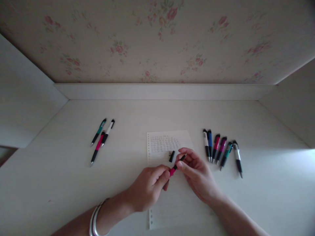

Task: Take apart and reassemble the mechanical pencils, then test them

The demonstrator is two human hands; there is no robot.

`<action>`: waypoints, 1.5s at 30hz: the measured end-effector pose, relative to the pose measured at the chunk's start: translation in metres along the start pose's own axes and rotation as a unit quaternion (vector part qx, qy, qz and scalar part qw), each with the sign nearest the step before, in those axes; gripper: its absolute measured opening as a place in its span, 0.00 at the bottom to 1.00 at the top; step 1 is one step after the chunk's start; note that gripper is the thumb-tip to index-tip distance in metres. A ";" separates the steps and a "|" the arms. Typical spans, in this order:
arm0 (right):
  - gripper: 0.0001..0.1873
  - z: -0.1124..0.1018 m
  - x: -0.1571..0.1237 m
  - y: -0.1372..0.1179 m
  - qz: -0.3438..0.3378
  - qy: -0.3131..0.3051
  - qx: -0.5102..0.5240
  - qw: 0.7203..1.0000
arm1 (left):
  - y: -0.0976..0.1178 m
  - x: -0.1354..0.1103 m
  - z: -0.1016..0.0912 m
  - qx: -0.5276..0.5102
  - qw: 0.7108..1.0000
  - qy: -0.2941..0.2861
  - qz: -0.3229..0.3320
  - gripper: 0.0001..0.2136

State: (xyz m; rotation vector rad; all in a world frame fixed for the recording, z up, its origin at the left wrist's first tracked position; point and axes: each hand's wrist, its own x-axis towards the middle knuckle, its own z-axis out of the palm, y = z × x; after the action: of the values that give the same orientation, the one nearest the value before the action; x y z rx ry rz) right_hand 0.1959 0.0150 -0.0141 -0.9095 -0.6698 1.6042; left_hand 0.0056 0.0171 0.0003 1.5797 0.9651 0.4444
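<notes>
Both hands meet over a sheet of lined paper. My left hand (154, 183), with bangles on its wrist, is closed around the barrel of a pink pen (172, 171). The pen slants up to the right, its dark end pointing away from me. Around that end the thumb and fingers of my right hand (195, 172) are closed in a loose pinch. Just beyond the pen, a short black piece (172, 156), possibly a pen part, lies on the paper (169, 213). Handwriting fills the sheet's upper part, and holes run down its left edge.
On the white desk (61, 183), a teal pen (99, 131), a white pen (108, 132) and another pink pen (97, 148) lie at left. Several pens form a row at right, among them a blue pen (210, 144) and a purple pen (221, 150). Floral wallpaper rises behind.
</notes>
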 end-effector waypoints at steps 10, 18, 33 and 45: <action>0.22 0.001 -0.002 -0.002 0.016 -0.003 0.023 1.000 | -0.001 0.000 0.000 -0.004 1.000 0.000 0.005 0.20; 0.21 -0.002 -0.001 -0.003 0.033 0.006 0.022 0.999 | -0.001 0.000 0.000 -0.015 1.000 -0.006 -0.001 0.20; 0.22 -0.003 -0.003 -0.002 0.037 -0.008 0.021 0.999 | 0.003 0.000 -0.001 -0.010 1.000 -0.004 0.002 0.19; 0.19 -0.002 -0.001 0.003 0.011 0.009 -0.031 0.999 | 0.001 0.000 0.001 0.013 1.000 -0.002 0.006 0.17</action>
State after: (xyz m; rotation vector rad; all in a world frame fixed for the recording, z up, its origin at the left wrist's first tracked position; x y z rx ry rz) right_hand 0.1964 0.0137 -0.0176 -0.9776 -0.7026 1.6009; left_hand 0.0066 0.0171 0.0010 1.6095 0.9620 0.4402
